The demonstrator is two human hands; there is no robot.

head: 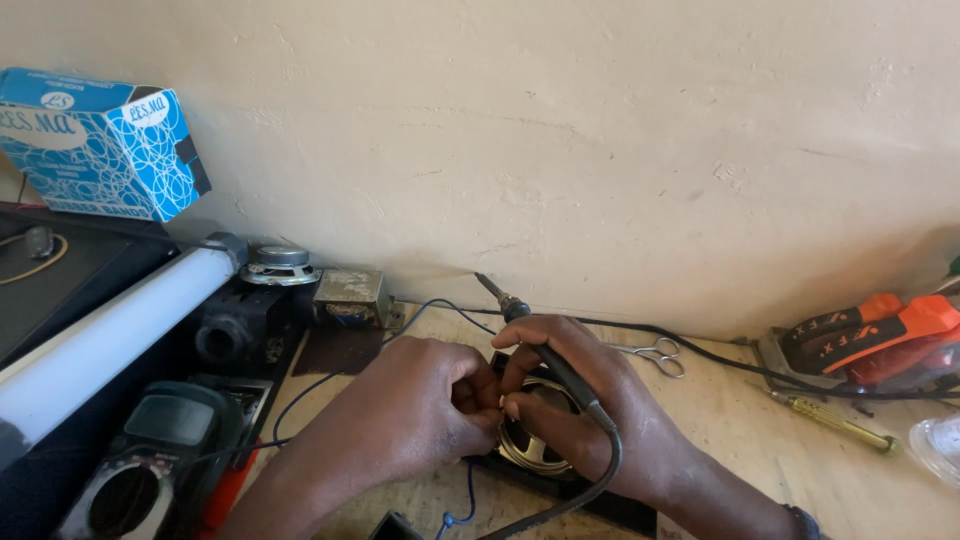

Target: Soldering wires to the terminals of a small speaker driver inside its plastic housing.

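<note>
My right hand (590, 410) grips a black soldering iron (545, 345); its metal tip points up and to the left, toward the wall, and its cord runs off at the bottom. My left hand (420, 405) is closed, its fingertips pinched together against those of my right hand. Both hands rest over a small round speaker (530, 450) with a metal frame, lying on a dark board. A thin blue wire (330, 378) runs from under my hands toward the left. What my left fingers pinch is hidden.
A white tube lamp (110, 335) and a multimeter (150, 460) lie at the left. A blue box (100, 140) sits on dark equipment. Another speaker (282, 264) and a transformer (350, 297) stand by the wall. Scissors (655, 355), a screwdriver (835, 420) and orange-handled tools (870, 335) lie at the right.
</note>
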